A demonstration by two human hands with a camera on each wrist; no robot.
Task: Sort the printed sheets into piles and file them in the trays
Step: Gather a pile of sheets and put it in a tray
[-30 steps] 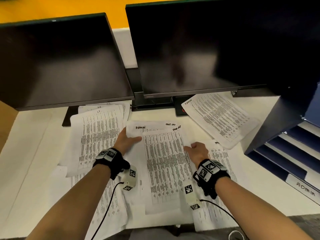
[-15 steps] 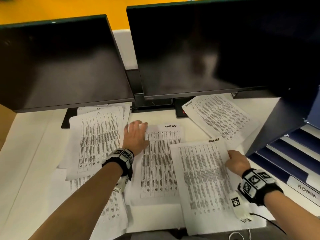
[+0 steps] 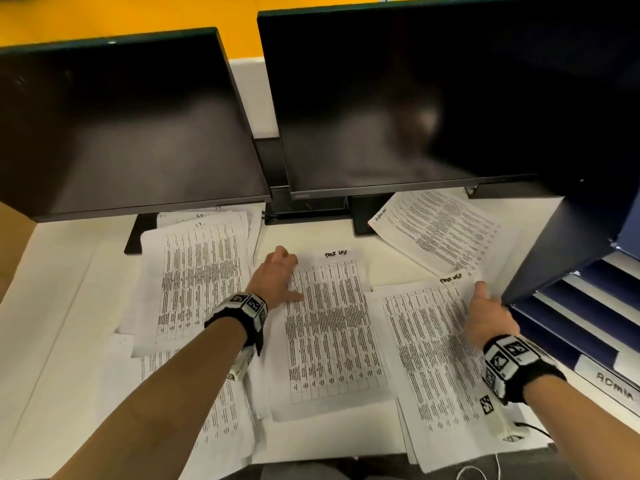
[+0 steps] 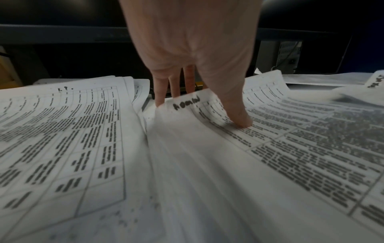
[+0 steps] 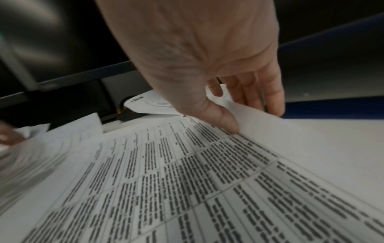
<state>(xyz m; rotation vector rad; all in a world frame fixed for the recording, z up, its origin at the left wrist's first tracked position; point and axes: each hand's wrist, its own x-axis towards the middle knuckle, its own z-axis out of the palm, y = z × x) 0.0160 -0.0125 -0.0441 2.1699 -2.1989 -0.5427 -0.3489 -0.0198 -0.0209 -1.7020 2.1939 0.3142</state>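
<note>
Lying across the white desk [image 3: 52, 306] in the head view are printed sheets of dense black tables: a left pile [image 3: 194, 282], a middle sheet [image 3: 332, 327] and a right sheet [image 3: 429, 358]; blue trays [image 3: 568, 327] at right hold white paper. From the left wrist, the left hand [image 4: 193, 54] pinches a lifted corner of a sheet, thumb on top. From the right wrist, the right hand [image 5: 207, 65] pinches the right sheet's edge between thumb and fingers [image 5: 259, 95].
</note>
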